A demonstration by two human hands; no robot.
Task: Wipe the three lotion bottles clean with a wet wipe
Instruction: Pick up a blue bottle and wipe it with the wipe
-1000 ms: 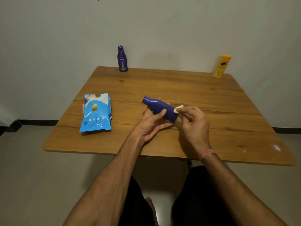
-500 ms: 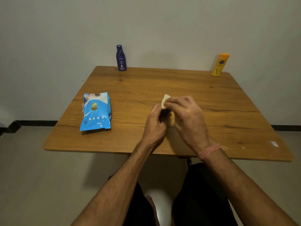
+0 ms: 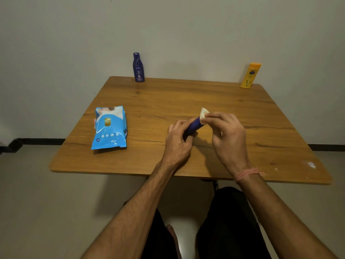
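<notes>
A dark blue lotion bottle (image 3: 193, 126) is held tilted above the middle of the wooden surface (image 3: 186, 101), its far end pointing up and to the right. The left hand (image 3: 177, 143) grips its lower end with fingers curled round it. The right hand (image 3: 227, 135) pinches a folded white wet wipe (image 3: 203, 113) against the bottle's upper end, the wipe's corner sticking up past the fingertips. A pinkish thread band (image 3: 246, 173) circles the right wrist.

At the far left edge of the surface a second dark blue bottle (image 3: 138, 67) stands upright, its label reading NIVEA. At the far right corner stands a yellow lotion bottle (image 3: 250, 75) with an orange cap and a blue oval logo; the writing on it is too small to read. Left of the hands lies a blue and white wet wipe pack (image 3: 110, 128), flat, with a yellowish flap on top and print I cannot make out.
</notes>
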